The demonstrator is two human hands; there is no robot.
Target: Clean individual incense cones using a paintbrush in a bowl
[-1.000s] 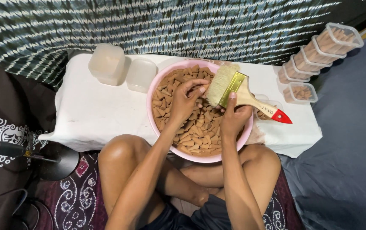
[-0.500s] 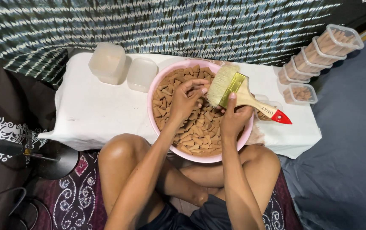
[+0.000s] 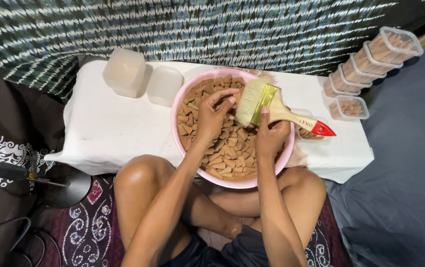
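I see my right hand (image 3: 270, 136) with its grip closed around the paintbrush (image 3: 276, 106), bristles toward the pink basin's (image 3: 185, 89) far rim; my left hand (image 3: 217, 113) pinches a brown cone (image 3: 232, 100) just beside them.

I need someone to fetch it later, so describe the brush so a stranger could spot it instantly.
Start at the white-covered low table and find the big pink basin of brown cone-shaped pieces. The paintbrush lies over its far right rim, held by the right hand. It alone has pale bristles, a yellow metal band and a wooden handle ending in a red tip.
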